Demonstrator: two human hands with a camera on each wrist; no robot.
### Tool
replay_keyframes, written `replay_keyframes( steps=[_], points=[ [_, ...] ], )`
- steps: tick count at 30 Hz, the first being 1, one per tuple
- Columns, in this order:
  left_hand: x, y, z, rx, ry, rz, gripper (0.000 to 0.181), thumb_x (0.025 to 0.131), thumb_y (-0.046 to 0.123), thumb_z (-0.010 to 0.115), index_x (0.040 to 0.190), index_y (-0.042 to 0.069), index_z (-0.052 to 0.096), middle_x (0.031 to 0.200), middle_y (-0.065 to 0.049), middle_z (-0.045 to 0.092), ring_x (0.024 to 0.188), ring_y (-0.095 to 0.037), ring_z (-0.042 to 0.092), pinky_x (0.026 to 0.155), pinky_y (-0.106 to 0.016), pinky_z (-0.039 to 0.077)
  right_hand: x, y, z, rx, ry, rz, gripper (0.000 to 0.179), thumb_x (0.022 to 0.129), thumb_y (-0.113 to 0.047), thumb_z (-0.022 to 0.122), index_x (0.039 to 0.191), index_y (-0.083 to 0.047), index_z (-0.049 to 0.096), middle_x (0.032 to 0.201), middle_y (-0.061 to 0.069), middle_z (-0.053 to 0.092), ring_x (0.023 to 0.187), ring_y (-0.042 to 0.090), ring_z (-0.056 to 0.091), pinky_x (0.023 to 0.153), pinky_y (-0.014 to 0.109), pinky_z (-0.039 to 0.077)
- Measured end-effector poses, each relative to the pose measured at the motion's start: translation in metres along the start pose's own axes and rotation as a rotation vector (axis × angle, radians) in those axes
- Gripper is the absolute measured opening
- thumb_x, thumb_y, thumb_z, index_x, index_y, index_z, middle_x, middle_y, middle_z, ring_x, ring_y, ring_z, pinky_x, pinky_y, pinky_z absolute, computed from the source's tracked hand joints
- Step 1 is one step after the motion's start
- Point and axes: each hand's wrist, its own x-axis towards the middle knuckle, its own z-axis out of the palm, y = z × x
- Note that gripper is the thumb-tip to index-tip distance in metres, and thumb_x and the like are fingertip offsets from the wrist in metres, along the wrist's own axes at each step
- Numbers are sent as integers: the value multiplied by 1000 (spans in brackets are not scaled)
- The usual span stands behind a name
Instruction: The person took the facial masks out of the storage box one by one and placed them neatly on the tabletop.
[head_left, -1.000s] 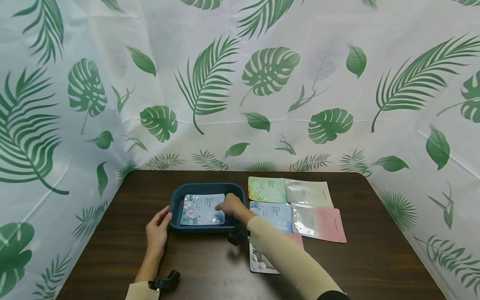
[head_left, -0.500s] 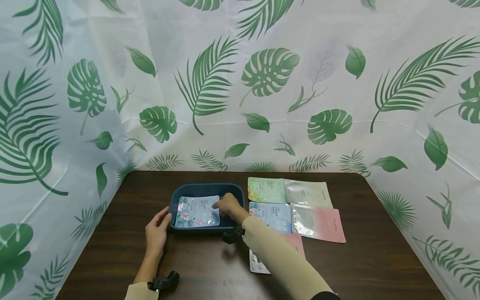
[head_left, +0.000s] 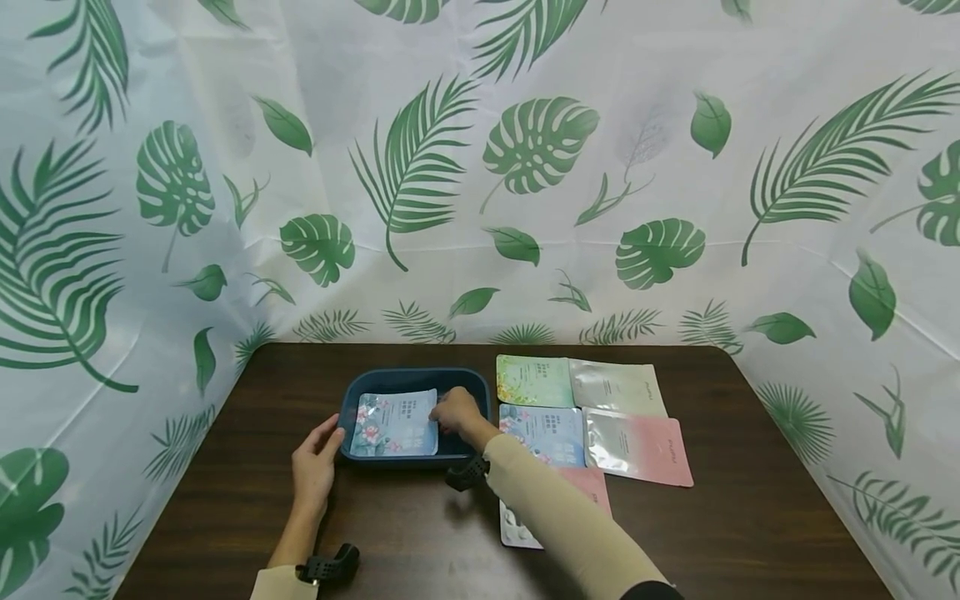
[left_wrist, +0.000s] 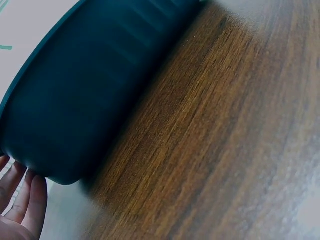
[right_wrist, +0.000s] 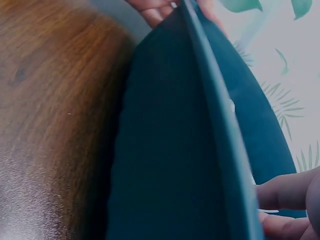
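A dark blue plastic tray (head_left: 375, 380) stands on the table, with a light-blue flowered face mask packet (head_left: 395, 425) lying in its left part. My left hand (head_left: 313, 460) grips the tray's left end, thumb at the rim and fingers on the outer wall; its fingers (left_wrist: 36, 200) show in the left wrist view. Inside the tray, my right hand (head_left: 459, 412) pinches the packet's right edge. In the right wrist view two fingertips (right_wrist: 277, 195) show past the rim, with a white sliver of the packet between them; the rest is behind the tray wall.
Right of the tray lie more face mask packets: green (head_left: 532, 380), silver-cream (head_left: 618, 387), blue (head_left: 551, 433) and silver-pink (head_left: 637, 446). A pink-and-white packet (head_left: 517, 529) is partly under the right sleeve. Leaf-printed cloth (head_left: 555, 275) hangs behind the dark wooden table (head_left: 750, 517).
My right hand has slid the blue packet left and slightly nearer inside the tray, mostly before the middle frame. Since then the packet has barely shifted. My left hand has stayed put.
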Motion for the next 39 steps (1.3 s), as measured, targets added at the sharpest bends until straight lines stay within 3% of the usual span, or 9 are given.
replay_keyframes(
  steps=[5,12,21,31,39],
  points=[
    [1,1,1,-9,8,8,42,101,27,54,138,8,54,143,-13,52,114,-7,45,79,1,37,-2,-2,1,-17,-4,-19,20,85,-2,67,103,4,64,95,15,63,72,21,61,60,30,56],
    [2,3,3,-14,25,25,41,100,25,55,136,6,55,141,-15,54,105,0,47,79,0,38,-1,-1,5,56,53,-53,18,82,6,65,100,4,62,96,18,61,70,21,61,56,28,55],
    [-2,4,3,-21,22,35,43,100,28,55,137,7,55,142,-15,54,105,6,46,79,-2,39,-3,-1,1,162,71,-61,18,86,4,66,103,7,69,102,19,67,77,20,66,63,32,59],
    [0,4,3,-15,9,53,43,100,28,54,138,6,54,144,-16,52,129,-21,45,79,1,37,-7,-5,-14,199,81,-88,19,87,1,65,105,5,69,104,19,67,72,19,63,59,26,55],
    [-1,0,1,3,18,22,44,101,30,53,137,7,54,144,-16,51,126,-21,46,76,2,37,-14,-5,-27,268,83,-105,17,86,3,64,103,6,69,103,20,68,69,18,61,54,22,51]
  ],
)
